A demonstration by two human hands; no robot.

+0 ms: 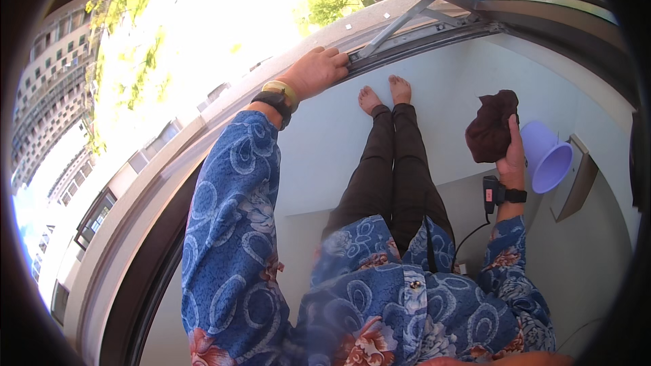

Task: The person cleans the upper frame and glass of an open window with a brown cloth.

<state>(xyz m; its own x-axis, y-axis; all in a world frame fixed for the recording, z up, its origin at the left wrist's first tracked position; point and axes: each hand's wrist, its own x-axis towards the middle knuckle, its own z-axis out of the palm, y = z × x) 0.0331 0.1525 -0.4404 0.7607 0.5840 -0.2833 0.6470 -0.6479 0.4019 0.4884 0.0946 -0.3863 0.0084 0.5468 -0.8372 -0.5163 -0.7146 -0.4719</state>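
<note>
My left hand point(315, 73) reaches out to the window frame point(407, 46), its fingers curled over the frame's edge beside a metal window stay point(397, 26). In my right hand point(513, 150) is a bunched dark brown cloth point(491, 126), held up off to the right, with the thumb lying along its side. The cloth covers most of that hand's fingers. Just right of the cloth shows a lavender plastic bucket point(549, 159), apart from my hand.
An open window sash point(556, 17) arches across the top right. Beyond the sill on the left lie the bright outdoors and buildings point(51, 98). My bare feet rest on a pale surface point(319, 156) below the frame. A flat panel point(578, 179) stands by the bucket.
</note>
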